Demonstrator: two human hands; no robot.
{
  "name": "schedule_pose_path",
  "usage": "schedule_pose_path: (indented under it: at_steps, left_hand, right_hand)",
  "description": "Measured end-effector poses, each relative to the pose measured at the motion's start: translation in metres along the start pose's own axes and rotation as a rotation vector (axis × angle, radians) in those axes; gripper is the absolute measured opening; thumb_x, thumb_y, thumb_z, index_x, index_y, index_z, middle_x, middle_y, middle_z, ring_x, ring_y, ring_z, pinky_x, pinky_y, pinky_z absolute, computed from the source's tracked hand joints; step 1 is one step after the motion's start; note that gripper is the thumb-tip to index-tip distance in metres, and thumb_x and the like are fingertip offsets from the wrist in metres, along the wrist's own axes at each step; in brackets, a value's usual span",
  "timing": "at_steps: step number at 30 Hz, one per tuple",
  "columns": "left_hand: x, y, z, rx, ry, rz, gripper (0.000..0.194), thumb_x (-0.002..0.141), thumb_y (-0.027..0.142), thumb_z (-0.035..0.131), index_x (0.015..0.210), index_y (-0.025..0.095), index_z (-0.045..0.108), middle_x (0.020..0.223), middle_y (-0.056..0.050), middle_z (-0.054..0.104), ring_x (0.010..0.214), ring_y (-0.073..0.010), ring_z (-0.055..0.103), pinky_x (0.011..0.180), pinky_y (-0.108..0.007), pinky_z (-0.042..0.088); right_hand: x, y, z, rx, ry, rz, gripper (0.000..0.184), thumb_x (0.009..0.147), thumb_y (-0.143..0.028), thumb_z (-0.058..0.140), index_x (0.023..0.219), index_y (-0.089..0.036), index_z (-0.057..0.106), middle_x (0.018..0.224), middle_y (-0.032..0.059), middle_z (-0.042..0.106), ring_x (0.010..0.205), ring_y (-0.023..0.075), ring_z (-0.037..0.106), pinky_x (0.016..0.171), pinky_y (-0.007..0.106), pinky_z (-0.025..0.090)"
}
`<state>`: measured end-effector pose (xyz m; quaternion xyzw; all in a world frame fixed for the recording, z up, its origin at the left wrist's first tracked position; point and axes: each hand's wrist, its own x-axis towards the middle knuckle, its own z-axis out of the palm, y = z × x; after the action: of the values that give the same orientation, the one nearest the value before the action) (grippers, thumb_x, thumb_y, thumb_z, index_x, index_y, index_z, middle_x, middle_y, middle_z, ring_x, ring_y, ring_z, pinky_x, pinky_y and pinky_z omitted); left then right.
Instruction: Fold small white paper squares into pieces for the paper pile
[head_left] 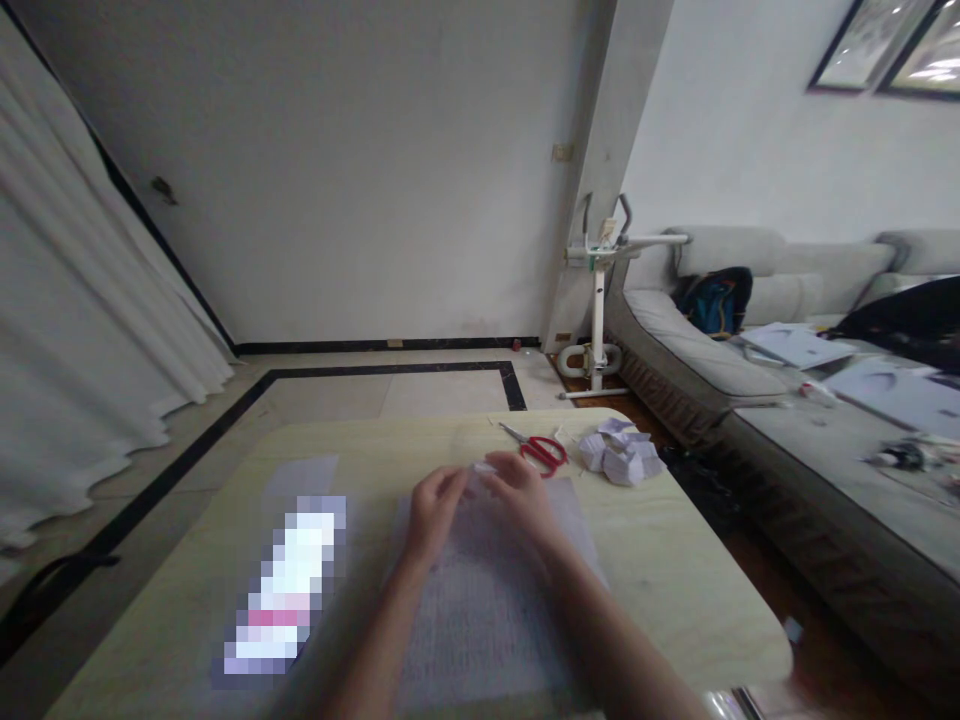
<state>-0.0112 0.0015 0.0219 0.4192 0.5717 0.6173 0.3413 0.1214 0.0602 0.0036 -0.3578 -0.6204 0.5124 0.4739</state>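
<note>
My left hand (436, 510) and my right hand (523, 492) come together over the middle of the table, fingertips pinched on a small piece of white paper (481, 468). Most of that piece is hidden by the fingers, so its fold or shape is unclear. Beneath both hands lies a large sheet of paper (487, 630) covered in faint lines of writing or print. Just beyond my right hand is a pair of scissors (546, 455) with red handles, blades pointing to the far left. Several folded white paper pieces (622, 455) are clustered to the right of the scissors.
The pale wooden table (675, 580) has rounded corners. On its left lie a blurred-out bright oblong (289, 580) and a paper sheet (307, 474). A grey sofa (757, 390) with a backpack (712, 302) runs along the right. White exercise equipment (598, 310) stands beyond the table.
</note>
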Motion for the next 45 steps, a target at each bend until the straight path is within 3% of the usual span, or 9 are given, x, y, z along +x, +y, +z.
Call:
schedule_pose_path:
  at_steps: [4,8,15,25,39,45]
  left_hand:
    - [0.0,-0.003,0.0,-0.066,0.003,-0.021,0.03,0.074,0.038,0.065,0.092,0.013,0.066,0.071,-0.003,0.067,0.06,-0.0134,0.061,0.057,-0.021,0.048]
    - [0.001,-0.007,0.0,-0.116,-0.09,-0.087,0.042,0.073,0.037,0.068,0.107,0.012,0.063,0.08,-0.005,0.069,0.062,-0.0134,0.062,0.058,-0.022,0.049]
    - [0.002,-0.009,0.001,-0.129,-0.049,-0.088,0.037,0.073,0.038,0.068,0.099,0.012,0.065,0.082,-0.007,0.07,0.063,-0.0143,0.065,0.058,-0.022,0.049]
    - [0.003,-0.003,0.0,-0.108,-0.024,-0.102,0.039,0.069,0.042,0.07,0.092,0.011,0.068,0.081,-0.008,0.07,0.068,-0.0156,0.063,0.059,-0.022,0.049]
    - [0.004,-0.011,-0.002,-0.164,-0.039,-0.126,0.037,0.07,0.04,0.069,0.093,0.011,0.07,0.084,-0.007,0.07,0.071,-0.0163,0.062,0.064,-0.024,0.048]
    - [0.004,-0.011,-0.001,-0.204,-0.016,-0.139,0.039,0.068,0.041,0.07,0.095,0.011,0.07,0.088,-0.008,0.069,0.075,-0.0165,0.062,0.066,-0.024,0.048]
  right_hand:
    - [-0.001,-0.002,0.001,0.019,0.005,-0.005,0.023,0.073,-0.035,0.068,0.088,-0.018,0.064,0.085,0.0049,0.067,0.077,0.0179,0.062,0.07,0.029,0.049]
    - [-0.002,-0.01,0.0,-0.017,-0.011,-0.016,0.021,0.073,-0.034,0.068,0.085,-0.017,0.067,0.083,0.0057,0.068,0.076,0.0185,0.063,0.069,0.029,0.049]
    - [-0.001,-0.008,-0.001,-0.073,0.006,-0.042,0.022,0.075,-0.033,0.066,0.089,-0.016,0.067,0.081,0.0061,0.068,0.068,0.0167,0.061,0.063,0.027,0.048]
    - [-0.003,-0.009,-0.002,-0.159,-0.004,-0.135,0.019,0.078,-0.035,0.063,0.079,-0.017,0.063,0.072,0.0031,0.061,0.062,0.014,0.054,0.056,0.024,0.043]
    - [-0.005,-0.011,-0.003,-0.215,-0.073,-0.151,0.014,0.081,-0.032,0.061,0.077,-0.018,0.062,0.071,0.0014,0.06,0.064,0.0145,0.055,0.06,0.025,0.042]
    - [-0.004,-0.005,0.0,-0.147,-0.02,-0.109,0.018,0.079,-0.034,0.063,0.084,-0.018,0.062,0.077,0.0028,0.061,0.065,0.0147,0.055,0.06,0.025,0.044]
